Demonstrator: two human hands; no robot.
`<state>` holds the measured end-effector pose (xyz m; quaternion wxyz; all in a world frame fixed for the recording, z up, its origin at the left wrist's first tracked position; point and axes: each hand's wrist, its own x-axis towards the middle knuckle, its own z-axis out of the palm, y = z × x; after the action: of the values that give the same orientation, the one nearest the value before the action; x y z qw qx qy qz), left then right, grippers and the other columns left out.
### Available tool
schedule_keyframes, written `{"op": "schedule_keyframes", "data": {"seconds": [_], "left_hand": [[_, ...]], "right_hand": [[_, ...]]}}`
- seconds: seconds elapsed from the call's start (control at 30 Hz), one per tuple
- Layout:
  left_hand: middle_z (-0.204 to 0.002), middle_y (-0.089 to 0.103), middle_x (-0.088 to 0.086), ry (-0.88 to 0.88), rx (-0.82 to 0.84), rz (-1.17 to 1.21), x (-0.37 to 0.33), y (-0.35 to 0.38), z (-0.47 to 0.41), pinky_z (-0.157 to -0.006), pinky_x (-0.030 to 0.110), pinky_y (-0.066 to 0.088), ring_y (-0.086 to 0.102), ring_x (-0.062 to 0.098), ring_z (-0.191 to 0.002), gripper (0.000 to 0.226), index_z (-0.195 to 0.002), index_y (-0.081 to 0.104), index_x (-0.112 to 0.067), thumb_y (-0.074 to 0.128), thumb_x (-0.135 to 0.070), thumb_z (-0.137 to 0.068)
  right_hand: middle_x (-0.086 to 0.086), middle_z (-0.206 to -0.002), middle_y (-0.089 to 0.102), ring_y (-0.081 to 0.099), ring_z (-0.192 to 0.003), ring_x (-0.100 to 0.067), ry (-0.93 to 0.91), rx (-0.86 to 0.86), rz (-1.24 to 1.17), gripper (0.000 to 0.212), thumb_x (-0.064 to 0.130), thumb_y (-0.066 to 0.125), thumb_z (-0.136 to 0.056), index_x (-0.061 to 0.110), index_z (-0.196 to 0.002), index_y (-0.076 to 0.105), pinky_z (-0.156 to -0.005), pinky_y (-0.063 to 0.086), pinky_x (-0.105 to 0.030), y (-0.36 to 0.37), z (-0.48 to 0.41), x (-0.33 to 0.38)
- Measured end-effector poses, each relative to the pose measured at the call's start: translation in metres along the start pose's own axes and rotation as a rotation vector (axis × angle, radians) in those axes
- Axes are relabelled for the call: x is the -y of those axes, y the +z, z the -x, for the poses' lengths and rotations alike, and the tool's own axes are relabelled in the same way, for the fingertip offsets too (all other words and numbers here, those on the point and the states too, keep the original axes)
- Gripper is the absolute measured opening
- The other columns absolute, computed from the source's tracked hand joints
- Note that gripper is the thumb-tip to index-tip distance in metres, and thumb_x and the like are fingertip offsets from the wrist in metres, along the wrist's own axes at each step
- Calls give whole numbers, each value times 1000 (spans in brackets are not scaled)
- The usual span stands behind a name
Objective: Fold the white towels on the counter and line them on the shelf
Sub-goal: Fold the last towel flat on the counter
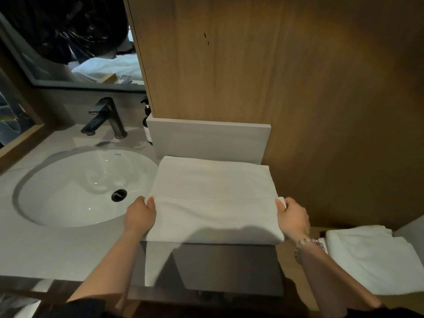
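Pale stone counter [57, 249] runs across the lower left, carrying an oval sink [68, 203] with a dark faucet [107, 120] behind it and a dark soap bottle [146, 128] at the edge of the wood panel [252, 65]. Moving right, we note the left hand [140, 216] at the left edge of the white towel [213, 187], its fingers [150, 203] curled and pinching the upper layer at a crease line. The towel lies on the counter just right of the sink, backed against a grey upstand, partly folded, its near portion hanging over the counter's front edge. At the opposite edge the right hand [293, 219], with a beaded bracelet [309, 243] at the wrist, pinches the same layer at matching height. Further right, a second towel [371, 260], already folded, rests on the lower wooden shelf [286, 262]. In our judgement the step in hand is a further fold of the towel on the counter. To do it well, both hands should lift together and level, hold the layer taut so that no slack bunches in the middle, carry the edge squarely to meet the far edge, and gather the hanging portion before pressing the crease flat. Uneven pull would skew the corners and give a bundle that sits poorly beside the one on the shelf.
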<state>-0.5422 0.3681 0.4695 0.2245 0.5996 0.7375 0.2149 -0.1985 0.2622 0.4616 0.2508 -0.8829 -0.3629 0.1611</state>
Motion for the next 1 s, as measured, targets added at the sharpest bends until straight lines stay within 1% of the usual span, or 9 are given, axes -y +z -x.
{"op": "schedule_keyframes", "data": {"seconds": [0.1, 0.2, 0.47, 0.63, 0.83, 0.9, 0.93, 0.97, 1.0], "left_hand": [[-102, 61, 30, -19, 6, -57, -2, 1, -4, -73, 37, 35, 55, 44, -97, 36, -94, 53, 6, 36, -26, -99], [-104, 60, 29, -28, 5, -132, -6, 2, -6, -72, 36, 33, 55, 44, -98, 36, -100, 52, 5, 34, -26, -100], [-107, 60, 24, -22, -2, -299, -12, 2, -7, -72, 37, 34, 55, 41, -100, 34, -105, 51, 0, 31, -27, -100], [-94, 64, 17, 53, -66, -389, -11, 7, -4, -65, 34, 36, 59, 37, -87, 29, -97, 48, -5, 28, -27, -100], [-102, 63, 17, 28, -65, -420, -9, 6, -3, -69, 35, 37, 57, 36, -97, 35, -104, 51, -5, 26, -29, -101], [-109, 59, 17, -3, -88, -445, -12, 4, -4, -74, 38, 38, 54, 35, -103, 33, -108, 51, -2, 31, -27, -100], [-111, 57, 18, 5, -130, -469, -15, 4, -4, -77, 40, 39, 53, 35, -104, 30, -109, 51, 0, 36, -24, -98], [-107, 58, 19, 58, -187, -460, -20, 6, -2, -76, 41, 39, 54, 37, -100, 26, -106, 53, 2, 42, -18, -95], [-99, 60, 21, 170, -221, -420, -27, 11, 2, -73, 42, 40, 58, 38, -92, 22, -100, 57, 3, 46, -14, -89]], "right_hand": [[-10, -117, 61, 58, -107, -30, 6, 33, 24, 42, 43, 38, -98, 12, -121, 53, -87, 47, -38, 0, -3, 4], [-12, -121, 60, 56, -111, -32, 20, 54, 76, 42, 42, 37, -98, 11, -122, 52, -91, 45, -38, 0, -7, 4], [-10, -118, 60, 56, -109, -28, 35, 77, 85, 41, 43, 35, -98, 13, -120, 53, -91, 45, -36, 7, -12, 6], [-9, -117, 60, 56, -107, -28, 36, 76, 20, 44, 45, 31, -99, 14, -122, 52, -90, 45, -38, 13, -7, 1], [-12, -121, 58, 55, -110, -31, 142, 138, -38, 48, 50, 29, -98, 15, -123, 51, -94, 45, -42, 14, -7, -1], [-13, -116, 59, 56, -106, -30, 163, 67, -24, 42, 47, 34, -97, 13, -115, 53, -92, 46, -40, 13, -5, 2], [-13, -116, 58, 54, -105, -30, 147, -25, 2, 37, 43, 39, -97, 13, -112, 53, -91, 46, -39, 12, -2, 7], [-13, -117, 58, 53, -107, -30, 88, -147, 30, 31, 36, 43, -96, 12, -112, 55, -90, 44, -38, 13, 1, 14], [-14, -116, 58, 54, -106, -30, -27, -270, 54, 29, 29, 46, -95, 10, -113, 57, -89, 43, -38, 16, 5, 23]]}}
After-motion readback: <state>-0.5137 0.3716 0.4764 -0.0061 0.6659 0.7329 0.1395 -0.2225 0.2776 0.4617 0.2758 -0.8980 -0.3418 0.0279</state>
